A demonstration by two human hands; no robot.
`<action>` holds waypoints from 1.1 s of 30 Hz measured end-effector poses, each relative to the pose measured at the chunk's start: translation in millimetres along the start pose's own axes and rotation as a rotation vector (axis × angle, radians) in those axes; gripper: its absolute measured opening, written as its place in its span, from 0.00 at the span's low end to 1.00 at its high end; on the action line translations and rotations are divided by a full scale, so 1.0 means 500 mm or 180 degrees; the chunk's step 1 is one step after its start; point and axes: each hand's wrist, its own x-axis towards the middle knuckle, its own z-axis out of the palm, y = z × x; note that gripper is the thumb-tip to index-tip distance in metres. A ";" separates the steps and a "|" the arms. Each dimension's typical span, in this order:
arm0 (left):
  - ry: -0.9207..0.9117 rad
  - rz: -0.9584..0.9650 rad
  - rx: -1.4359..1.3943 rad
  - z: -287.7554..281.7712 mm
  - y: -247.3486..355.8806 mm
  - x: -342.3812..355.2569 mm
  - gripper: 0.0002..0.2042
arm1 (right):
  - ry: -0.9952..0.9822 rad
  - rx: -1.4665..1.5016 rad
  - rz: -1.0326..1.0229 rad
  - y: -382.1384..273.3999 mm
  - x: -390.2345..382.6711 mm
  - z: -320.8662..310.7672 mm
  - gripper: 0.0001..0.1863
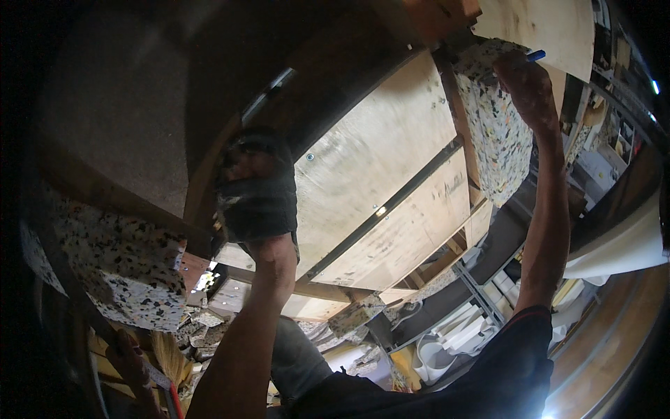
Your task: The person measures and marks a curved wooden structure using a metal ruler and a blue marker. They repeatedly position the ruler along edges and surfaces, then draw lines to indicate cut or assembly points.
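Observation:
My right hand [527,87] is closed round a blue pen [537,56], whose end sticks out past the fingers. It is at the upper end of a speckled foam block [494,133] set against a wooden frame. On my left hand [255,185] there is a dark glove that leaves the fingertips bare. Its fingers curl in by the frame's dark wooden edge; what they hold, if anything, is lost in shadow. Between both hands lie pale plywood panels [377,140], fixed to the frame with screws and parted by a dark gap.
At the left, another speckled foam piece [125,265] sits against the frame, with a broom [169,356] below it. Foam scraps [202,332] litter the floor. White rolled material [436,356] lies at the lower right, near a metal rack [481,297]. A pale board [544,31] stands upper right.

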 end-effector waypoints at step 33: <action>0.0017 0.0107 -0.0165 0.015 -0.020 -0.040 0.18 | 0.0068 -0.0229 0.0803 0.005 -0.008 0.003 0.08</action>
